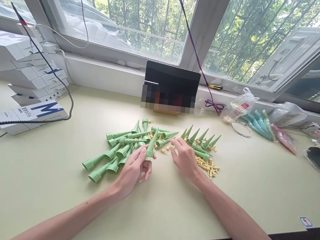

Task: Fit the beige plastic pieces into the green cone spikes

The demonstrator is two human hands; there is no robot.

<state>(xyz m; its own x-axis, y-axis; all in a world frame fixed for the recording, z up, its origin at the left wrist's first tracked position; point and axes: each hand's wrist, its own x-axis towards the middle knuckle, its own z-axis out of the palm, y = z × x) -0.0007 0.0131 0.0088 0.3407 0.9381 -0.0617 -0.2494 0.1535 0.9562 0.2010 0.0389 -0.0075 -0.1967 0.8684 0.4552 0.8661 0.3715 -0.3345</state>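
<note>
My left hand (135, 167) pinches a green plastic watering spike (151, 144) near its ribbed wide end, with the tip pointing up. Beside that hand, to the left, lies a loose heap of similar green spikes (109, 152), many with their hollow round ends facing the front. My right hand (183, 158) reaches low over the table, fingers bent and slightly apart, with nothing visible between them. Near its fingertips are small yellow plastic pieces (164, 151) and another green spike (162, 142). The right hand partly hides what lies beneath it.
Right of my right hand, several green spikes (204, 141) stand point up behind a pile of yellow pieces (208, 167). A dark-screened device (172, 82) leans by the window. White boxes (37, 77) and a black cable (52, 71) are left; plastic bags (239, 106) lie right.
</note>
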